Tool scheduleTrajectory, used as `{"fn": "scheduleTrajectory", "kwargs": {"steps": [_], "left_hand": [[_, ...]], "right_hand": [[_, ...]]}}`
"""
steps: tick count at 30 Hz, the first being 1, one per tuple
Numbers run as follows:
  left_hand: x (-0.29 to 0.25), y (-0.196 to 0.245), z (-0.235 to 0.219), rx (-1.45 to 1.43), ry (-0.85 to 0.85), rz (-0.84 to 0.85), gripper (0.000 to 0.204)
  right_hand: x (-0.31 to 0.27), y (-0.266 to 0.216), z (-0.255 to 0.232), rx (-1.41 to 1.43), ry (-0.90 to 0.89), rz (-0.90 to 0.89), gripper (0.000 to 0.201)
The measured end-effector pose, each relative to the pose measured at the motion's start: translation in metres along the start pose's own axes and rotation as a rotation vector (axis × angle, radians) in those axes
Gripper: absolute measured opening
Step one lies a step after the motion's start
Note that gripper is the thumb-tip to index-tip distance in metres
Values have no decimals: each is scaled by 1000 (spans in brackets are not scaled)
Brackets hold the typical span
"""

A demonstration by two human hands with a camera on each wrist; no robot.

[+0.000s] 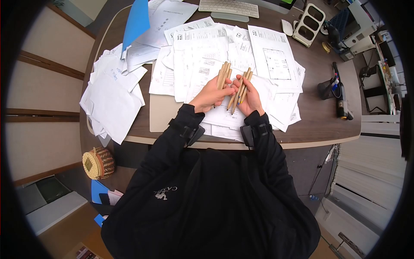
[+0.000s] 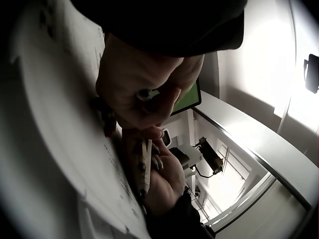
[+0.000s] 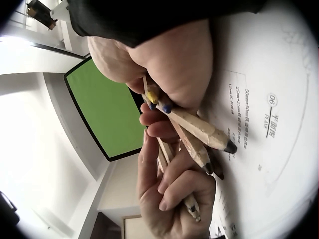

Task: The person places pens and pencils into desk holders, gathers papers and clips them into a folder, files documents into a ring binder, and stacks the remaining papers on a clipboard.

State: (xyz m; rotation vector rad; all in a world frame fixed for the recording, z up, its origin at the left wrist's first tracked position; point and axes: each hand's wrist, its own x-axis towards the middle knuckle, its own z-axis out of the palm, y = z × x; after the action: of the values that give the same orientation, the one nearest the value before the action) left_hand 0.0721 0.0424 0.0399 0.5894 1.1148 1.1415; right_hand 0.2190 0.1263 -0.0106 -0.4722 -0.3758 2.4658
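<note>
Both hands are close together over the paper-covered desk, each with wooden coloured pencils. My left hand (image 1: 209, 96) grips a bundle of pencils (image 1: 222, 77), their upper ends sticking out above the fingers. Several more pencils (image 1: 235, 102) slant through my right hand (image 1: 253, 102), held between thumb and fingers, with sharpened ends pointing down toward me. In the right wrist view, dark, yellow and blue tips (image 3: 152, 97) show below the right palm (image 3: 174, 64). The left hand (image 3: 172, 199) curls around its pencils there. In the left wrist view, the left palm hides most of its bundle.
Printed sheets (image 1: 194, 56) spread under the hands. A loose paper pile (image 1: 112, 95) and a blue folder (image 1: 136, 23) lie left. At the back are a keyboard (image 1: 228, 7) and mouse (image 1: 286, 27). A pen cup (image 1: 326, 90) stands right; a woven basket (image 1: 99, 163) sits lower left.
</note>
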Motion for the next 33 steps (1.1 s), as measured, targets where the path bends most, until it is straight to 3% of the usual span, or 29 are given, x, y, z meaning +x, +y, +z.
{"fn": "scheduleTrajectory", "kwargs": {"steps": [5,8,15,21,23,30,33], "left_hand": [[-3,3,4,243,62,41,40],[-9,8,10,395,15,48,44],[-10,8,12,472,3,50,45],[-8,6,8,235,-57,2,47],[-6,3,5,-46,-95,-25,44],[-8,10,7,-157,-114,-18,40],[-8,11,5,-150,-145,-16,41]], "right_hand": [[0,-3,3,147,-15,-31,19],[0,-4,2,206,-64,-47,23],[1,-4,0,223,-54,-51,23],[0,-3,0,137,-71,-71,22],[0,-2,1,86,-26,-84,19],[-3,-4,6,-56,-7,-63,22],[-3,-2,6,-142,82,-76,29]]}}
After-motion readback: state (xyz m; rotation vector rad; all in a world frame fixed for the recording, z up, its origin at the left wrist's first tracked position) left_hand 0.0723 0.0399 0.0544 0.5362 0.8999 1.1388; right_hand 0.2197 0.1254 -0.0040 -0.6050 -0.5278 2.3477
